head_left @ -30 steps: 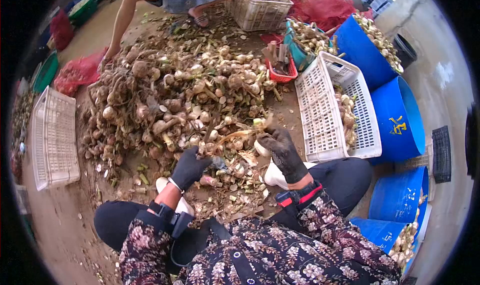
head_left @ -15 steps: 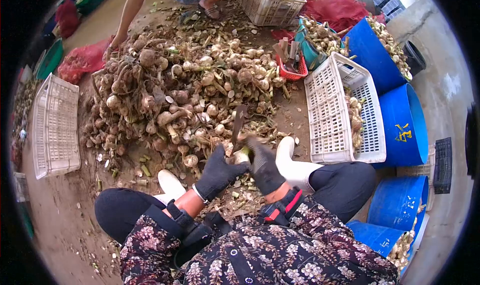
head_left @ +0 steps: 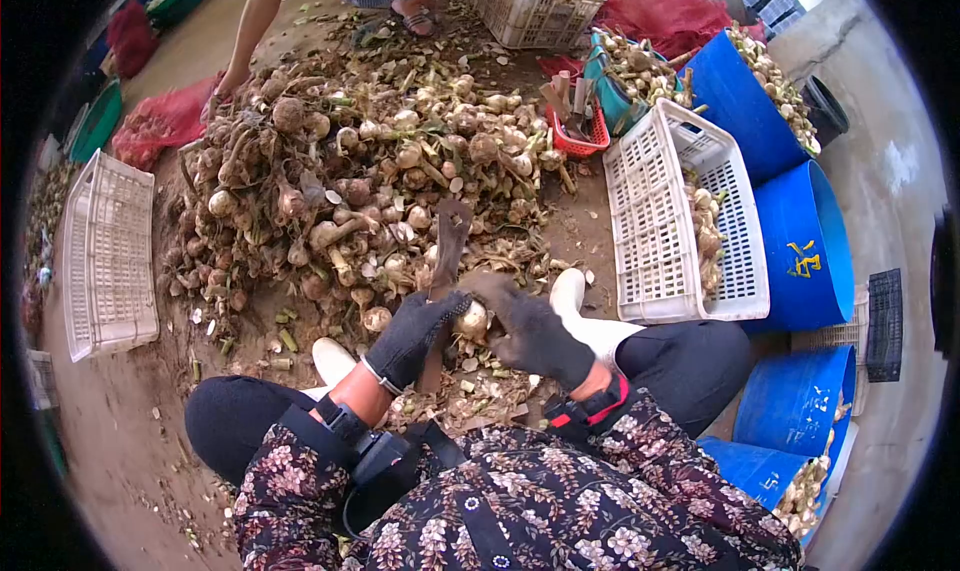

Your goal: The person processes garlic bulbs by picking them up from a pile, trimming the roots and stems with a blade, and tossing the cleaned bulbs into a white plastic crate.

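**Bulb (head_left: 472, 323) held between two gloved hands at the near edge of a pile (head_left: 370, 181)**

Through the head camera I view a work space bounded on three sides. Ahead, the heap of bulbs and stalks ends just beyond the fingers; a pale right boot (head_left: 567, 293) and left boot (head_left: 331, 360) flank the hands. To the right, past a narrow strip of brown ground (head_left: 110, 421), a white crate (head_left: 652, 211) stands with bulbs inside, and a blue tub (head_left: 785, 241) stands behind it. The widest open room I see is at left, where the same ground runs from the heap to a second white crate (head_left: 110, 261).

Compared with one second ago, the hands have come from well apart to close together. Compared with half a second ago, the upper end of the flat tool (head_left: 451, 239) has swung leftward, and its lower part now shows beneath the left hand (head_left: 405, 343). Both crates keep their places.

Grip: the left hand is clamped around the tool, which emerges above and below the bent fingers; its fingertips lie against the bulb. The right hand (head_left: 545, 336) is curled on the bulb's right side, fingers closed on it. I cannot tell whether the tool touches the bulb.
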The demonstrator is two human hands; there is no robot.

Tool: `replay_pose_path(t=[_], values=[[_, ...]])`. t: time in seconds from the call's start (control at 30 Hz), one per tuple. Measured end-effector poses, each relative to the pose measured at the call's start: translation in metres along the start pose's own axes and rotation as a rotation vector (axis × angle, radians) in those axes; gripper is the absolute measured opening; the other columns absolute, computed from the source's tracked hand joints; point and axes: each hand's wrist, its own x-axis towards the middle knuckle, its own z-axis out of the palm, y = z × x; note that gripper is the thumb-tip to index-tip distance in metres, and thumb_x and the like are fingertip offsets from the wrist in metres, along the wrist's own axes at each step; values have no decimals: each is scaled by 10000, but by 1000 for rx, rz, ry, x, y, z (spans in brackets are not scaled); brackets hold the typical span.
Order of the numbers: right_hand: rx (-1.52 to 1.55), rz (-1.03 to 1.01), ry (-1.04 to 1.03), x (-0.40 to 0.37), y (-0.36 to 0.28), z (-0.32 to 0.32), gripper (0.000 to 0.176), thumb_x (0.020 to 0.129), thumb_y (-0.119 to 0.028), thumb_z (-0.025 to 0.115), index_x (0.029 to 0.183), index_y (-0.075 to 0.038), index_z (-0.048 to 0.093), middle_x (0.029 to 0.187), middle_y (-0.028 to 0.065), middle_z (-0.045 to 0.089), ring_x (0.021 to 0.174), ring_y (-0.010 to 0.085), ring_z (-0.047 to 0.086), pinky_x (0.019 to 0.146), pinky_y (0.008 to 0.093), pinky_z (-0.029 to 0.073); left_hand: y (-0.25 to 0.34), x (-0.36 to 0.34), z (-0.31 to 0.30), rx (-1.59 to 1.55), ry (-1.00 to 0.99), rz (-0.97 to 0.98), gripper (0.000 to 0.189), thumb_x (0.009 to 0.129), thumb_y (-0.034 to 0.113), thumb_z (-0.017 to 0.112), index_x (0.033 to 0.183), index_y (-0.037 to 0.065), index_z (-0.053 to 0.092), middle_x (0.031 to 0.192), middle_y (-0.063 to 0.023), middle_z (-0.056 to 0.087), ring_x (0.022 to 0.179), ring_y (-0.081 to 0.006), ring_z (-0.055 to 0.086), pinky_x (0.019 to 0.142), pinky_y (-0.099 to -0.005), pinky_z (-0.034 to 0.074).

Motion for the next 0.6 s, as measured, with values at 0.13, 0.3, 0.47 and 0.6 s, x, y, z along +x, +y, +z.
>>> replay_pose_path(t=[0.13, 0.3, 0.47, 0.6], values=[[202, 62, -12, 0, -1, 10, 684, 658, -49, 657, 1292, -77, 401, 1189, 180, 530, 1071, 358, 565, 909, 376, 458, 1, -4, 6, -67, 20, 66, 276, 910, 294, 595, 964, 27, 639, 784, 21, 591, 624, -65, 491, 551, -240, 405], [493, 360, -16, -8, 31, 15, 675, 683, -88, 730, 1278, -56, 412, 1068, 114, 581, 991, 215, 579, 891, 341, 454, 4, -2, -9, -20, 80, 30, 280, 884, 288, 629, 995, 32, 656, 842, 3, 633, 706, -80, 525, 639, -276, 452], [718, 603, -68, -1, 30, 5, 656, 709, -183, 794, 1259, -49, 460, 1070, 84, 617, 996, 174, 597, 873, 306, 480, 20, -24, 2, 1138, 243, 617, 207, 767, 212, 661, 871, 76, 545, 765, -127, 614, 704, -311, 630, 558, -388, 476], [821, 696, -84, -13, 19, 0, 610, 736, -209, 782, 1261, -74, 502, 1108, 68, 642, 996, 152, 615, 905, 318, 497, 20, -25, 4, 1450, 145, 802, 146, 741, 138, 600, 844, 78, 516, 728, -109, 573, 622, -305, 616, 517, -426, 460]])
